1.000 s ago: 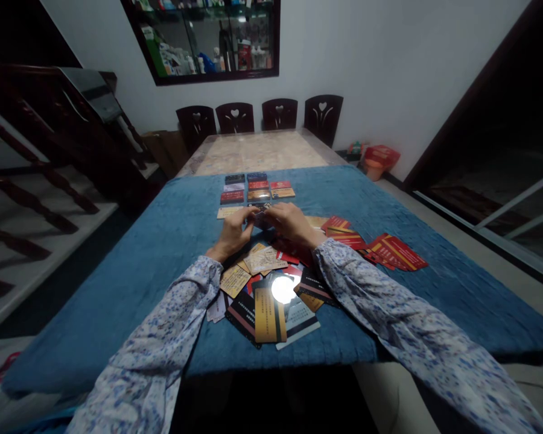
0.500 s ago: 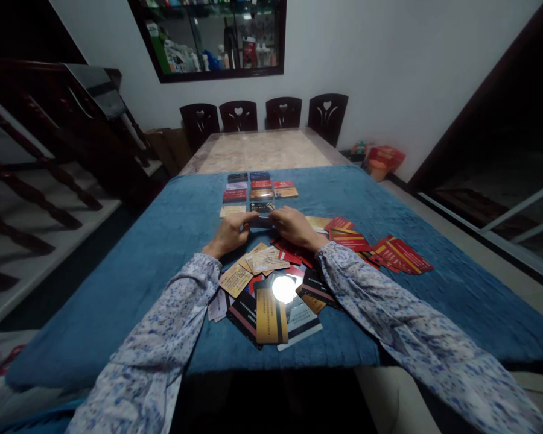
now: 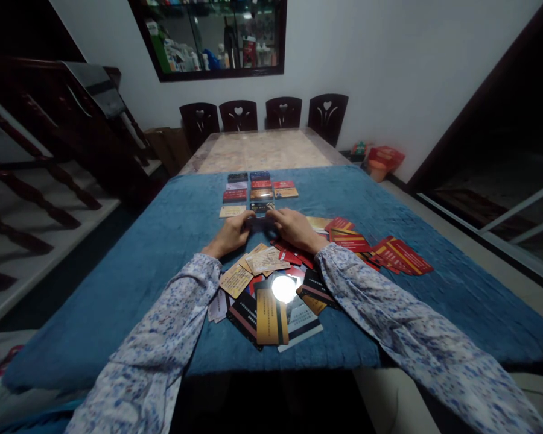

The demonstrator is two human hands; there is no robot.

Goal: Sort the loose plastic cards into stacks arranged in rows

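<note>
A thin, dark, flat card with a plastic look (image 3: 261, 223) is held low over the near side of the arranged cards, spanned between the bare left hand (image 3: 232, 234) and the bare right hand (image 3: 294, 228). The grip of each hand appears to be closed on one end of it, thumb against curled fingers, probably so that the card is kept level and square; its face is too dark to be read. Just beyond the fingertips, a glossy black card with pale markings (image 3: 262, 207) is laid flat, and beside it, to the left, a cream rectangular card (image 3: 232, 211) is set. Farther off, dark, red and orange rectangular cards (image 3: 286, 189) are lined up in short columns, apparently so that each printed face is left in sight. Nearer than the hands, a loose, overlapping heap is spread within easy reach of both arms, topped by a gold card with a dark stripe (image 3: 271, 313), with a strong glare thrown back beside it. To the right, red cards with yellow stripes (image 3: 402, 256) are fanned out, set apart from the heap. All are carried by a soft blue cloth (image 3: 140, 253), by which slipping is presumably lessened, draped over the pale, stone-patterned worktop (image 3: 262, 147).
</note>
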